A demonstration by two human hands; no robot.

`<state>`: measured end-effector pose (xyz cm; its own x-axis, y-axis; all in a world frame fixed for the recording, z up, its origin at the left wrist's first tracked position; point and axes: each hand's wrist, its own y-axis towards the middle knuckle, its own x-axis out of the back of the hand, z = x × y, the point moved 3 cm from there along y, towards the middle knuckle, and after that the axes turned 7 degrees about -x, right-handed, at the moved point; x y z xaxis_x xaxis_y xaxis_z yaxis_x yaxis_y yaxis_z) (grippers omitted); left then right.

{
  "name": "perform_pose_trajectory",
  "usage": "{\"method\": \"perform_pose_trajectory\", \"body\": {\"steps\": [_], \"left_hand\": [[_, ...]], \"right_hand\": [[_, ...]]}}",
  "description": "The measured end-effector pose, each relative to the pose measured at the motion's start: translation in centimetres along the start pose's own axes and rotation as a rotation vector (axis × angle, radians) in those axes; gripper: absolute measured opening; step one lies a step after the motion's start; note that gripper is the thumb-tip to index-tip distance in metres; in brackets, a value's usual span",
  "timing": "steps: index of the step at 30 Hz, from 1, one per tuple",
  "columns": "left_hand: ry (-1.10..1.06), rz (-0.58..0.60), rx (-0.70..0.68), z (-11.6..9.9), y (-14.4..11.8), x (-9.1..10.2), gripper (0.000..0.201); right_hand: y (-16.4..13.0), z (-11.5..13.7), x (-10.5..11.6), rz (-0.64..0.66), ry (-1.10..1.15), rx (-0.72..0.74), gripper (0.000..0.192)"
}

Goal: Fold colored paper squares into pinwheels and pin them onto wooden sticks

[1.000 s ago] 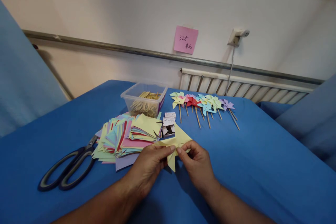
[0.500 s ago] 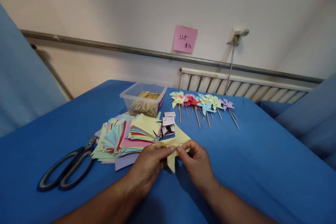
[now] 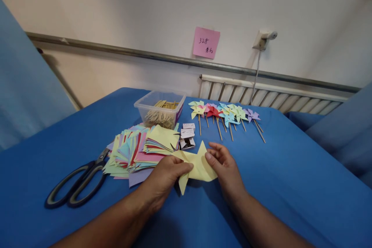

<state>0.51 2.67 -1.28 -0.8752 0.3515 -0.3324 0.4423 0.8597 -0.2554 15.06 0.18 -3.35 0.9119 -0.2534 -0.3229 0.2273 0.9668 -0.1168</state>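
Observation:
A cut and partly folded pale yellow paper pinwheel (image 3: 200, 167) is held over the near middle of the table. My left hand (image 3: 166, 176) pinches it at its left side, thumb on top and the other fingers underneath. At its right edge is my right hand (image 3: 225, 164), with thumb and forefinger apart and the fingers loosely curved. The thumb tip overlaps the paper's edge; whether it touches is hard to tell. Just beyond the left hand lies a stack of coloured paper squares (image 3: 139, 149), cut at the corners. An open small white box (image 3: 187, 143) of dark pins stands behind the pinwheel.
Large scissors (image 3: 77, 184) lie left of the stack. Behind it stands a clear plastic tub (image 3: 159, 108) of thin wooden sticks. Several finished pinwheels on sticks (image 3: 226, 114) lie at the back right of the blue-covered table (image 3: 290, 190). A radiator (image 3: 261, 95) and rail line the wall.
My right hand has let go of the pinwheel's middle and moved right, its fingers parting. The paper has turned and now lies flatter, one point up, still in my left hand.

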Motion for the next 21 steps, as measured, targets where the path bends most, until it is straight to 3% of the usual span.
{"method": "perform_pose_trajectory", "body": {"steps": [4, 9, 13, 15, 18, 21], "left_hand": [[0.191, 0.068, 0.004, 0.0, 0.0, 0.1, 0.015], [0.42, 0.138, -0.001, -0.1, 0.2, 0.3, 0.014], [0.446, 0.156, -0.034, -0.2, 0.2, 0.4, 0.012], [0.408, 0.106, -0.04, -0.2, 0.3, 0.4, 0.011], [0.277, -0.012, -0.061, 0.0, 0.3, 0.2, 0.014], [0.062, -0.022, -0.097, 0.3, 0.2, -0.8, 0.022]], "right_hand": [[-0.1, -0.2, -0.5, 0.231, -0.003, -0.136, 0.048], [-0.5, 0.0, -0.8, 0.278, -0.181, -0.095, 0.044], [-0.7, 0.3, -1.0, 0.234, -0.237, -0.077, 0.04], [-0.6, 0.2, -1.1, 0.181, -0.207, -0.083, 0.039], [-0.5, -0.4, -1.1, 0.067, -0.039, -0.086, 0.039], [-0.3, -1.3, -1.1, -0.026, 0.179, -0.089, 0.04]]}}
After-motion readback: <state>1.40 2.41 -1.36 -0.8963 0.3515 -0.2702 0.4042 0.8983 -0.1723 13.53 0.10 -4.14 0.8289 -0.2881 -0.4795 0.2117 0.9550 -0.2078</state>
